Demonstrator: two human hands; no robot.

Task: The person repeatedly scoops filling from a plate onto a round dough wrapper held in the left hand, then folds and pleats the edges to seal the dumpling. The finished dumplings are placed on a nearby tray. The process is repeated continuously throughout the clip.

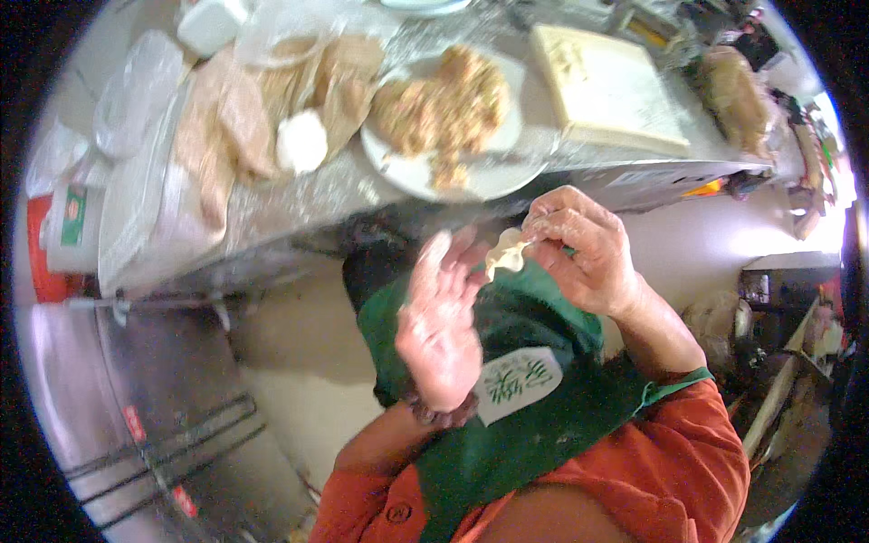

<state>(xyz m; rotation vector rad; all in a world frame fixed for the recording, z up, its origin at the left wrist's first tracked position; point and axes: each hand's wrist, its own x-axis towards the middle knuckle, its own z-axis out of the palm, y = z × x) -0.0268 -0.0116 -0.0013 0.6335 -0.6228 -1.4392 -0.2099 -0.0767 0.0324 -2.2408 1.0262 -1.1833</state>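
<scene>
My right hand (584, 248) pinches the edge of a small pale piece of folded dough (506, 254), which looks like a dumpling, over my green apron. Just left of it my left hand (441, 326) is spread with the palm up, its fingertips close to the dough; whether they touch it I cannot tell. Beyond my hands, a white plate (492, 184) on the floured worktop bears a mound of chopped filling (441, 105). To its right lies a shallow square tray (611, 88), pale inside, with small pale pieces at its upper left corner.
A brown cloth (224, 129) covers part of the worktop (292, 200) at the left, with a round white lump (302, 141) on it. Clear plastic bags (139, 95) and a white jug (75, 227) stand farther left. The worktop's front edge runs just beyond my hands.
</scene>
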